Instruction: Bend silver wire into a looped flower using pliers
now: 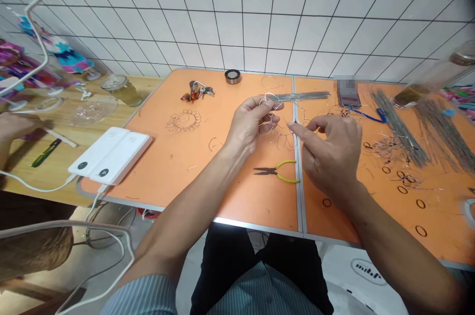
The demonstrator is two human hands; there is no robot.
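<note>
My left hand (249,124) pinches a thin, silvery wire piece (285,141) bent into loops, raised above the orange table. My right hand (330,149) is closed, with thumb and index finger at the right side of that wire; what exactly they grip there is too small to see. Below the hands lie pliers (275,171) with yellow handles, jaws to the left. Behind my left hand rests a bundle of straight wires (306,96). On the left of the table is a finished-looking ring of wire loops (184,121).
A roll of tape (232,76), keys (197,91) and a phone (349,93) lie toward the back. More wire bundles (401,129) and small dark rings (420,203) are on the right. White power banks (110,155) sit left; another person's hand (18,129) is beyond them.
</note>
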